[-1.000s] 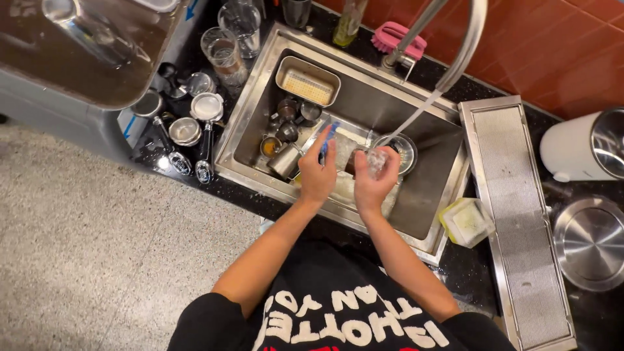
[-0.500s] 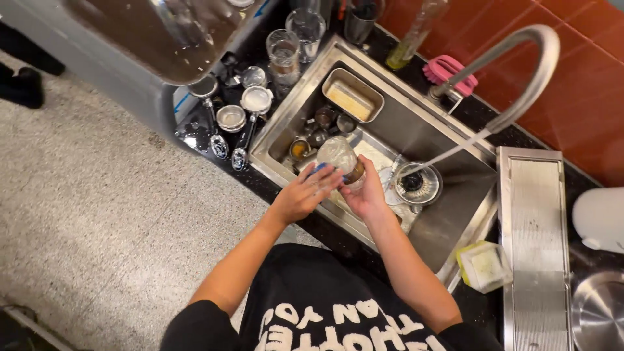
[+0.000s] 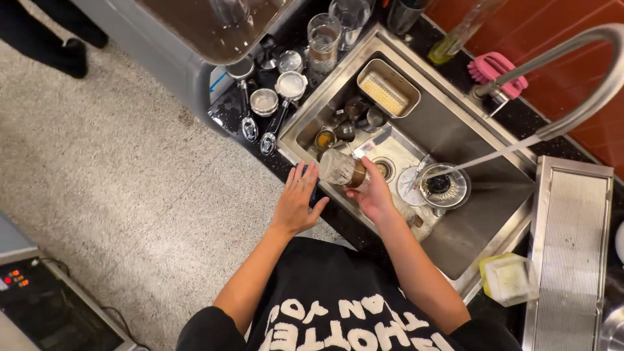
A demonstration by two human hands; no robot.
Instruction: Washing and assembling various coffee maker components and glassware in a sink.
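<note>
Washing up: partway through, judging by how things are lying now.
Right hand point(image 3: 372, 195): gripping a clear glass jar point(image 3: 342, 170) by its brown-tinted end, fingers wrapped around it, the jar lying tilted over the near-left rim of the sink point(image 3: 494, 195), at about 11 o'clock from the wrist.
Left hand point(image 3: 297, 201): hovering open at 9 o'clock of the jar, fingers spread apart, fingertips close to the glass but whether they are touching it is not showing; a blue item is peeking out beneath the palm.
Done so far: the jar is looking rinsed and is sitting clear of the water; the metal cups and strainers point(image 3: 276, 97) are already lying on the dark counter at 11 o'clock.
Left to do: small cups point(image 3: 348, 123) and a rectangular steel tray point(image 3: 388, 88) are waiting in the basin's far-left part; a round metal bowl point(image 3: 444, 186) is catching the stream at 3 o'clock of the jar.
Tap point(image 3: 572, 84): running, the stream slanting down into the bowl.
Further off: tall glasses point(image 3: 323, 40) at 12 o'clock, a pink brush point(image 3: 497, 67) at 1 o'clock by the tap base.
Change from the earlier frames: both hands are moving away from the stream toward the near-left rim; a second ago they were working together under the water, and half a second ago both were still around the jar, whereas now the left one is coming off it.
</note>
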